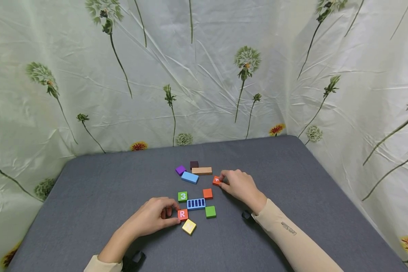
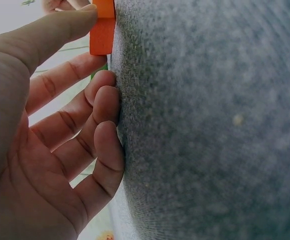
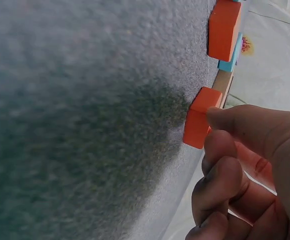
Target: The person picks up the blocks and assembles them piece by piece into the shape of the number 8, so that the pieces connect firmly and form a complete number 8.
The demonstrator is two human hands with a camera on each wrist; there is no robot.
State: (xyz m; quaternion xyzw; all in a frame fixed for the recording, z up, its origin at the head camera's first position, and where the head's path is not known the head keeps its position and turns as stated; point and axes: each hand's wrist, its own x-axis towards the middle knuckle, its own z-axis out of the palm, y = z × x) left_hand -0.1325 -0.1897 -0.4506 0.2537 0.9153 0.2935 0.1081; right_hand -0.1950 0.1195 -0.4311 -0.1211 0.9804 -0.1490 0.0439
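Note:
In the head view my left hand (image 1: 152,216) pinches a red block marked R (image 1: 182,215) between thumb and index finger, low on the table. The left wrist view shows this block's orange-red side (image 2: 101,37) at the fingertips, the other fingers loosely bent below it. Farther back, my right hand (image 1: 240,187) pinches another red block with a white letter (image 1: 216,181), partly covered by fingers. Between the hands lie a blue block with dark bars (image 1: 196,204), a green block marked 3 (image 1: 182,196), a plain red block (image 1: 207,193) and a green block (image 1: 210,212).
A yellow block (image 1: 189,227) lies just in front of the R block. Toward the back are a light blue block (image 1: 190,177), a purple block (image 1: 181,170), a dark block (image 1: 194,164) and a tan bar (image 1: 202,171). Flowered cloth (image 1: 210,94) hangs behind the grey table (image 1: 122,181).

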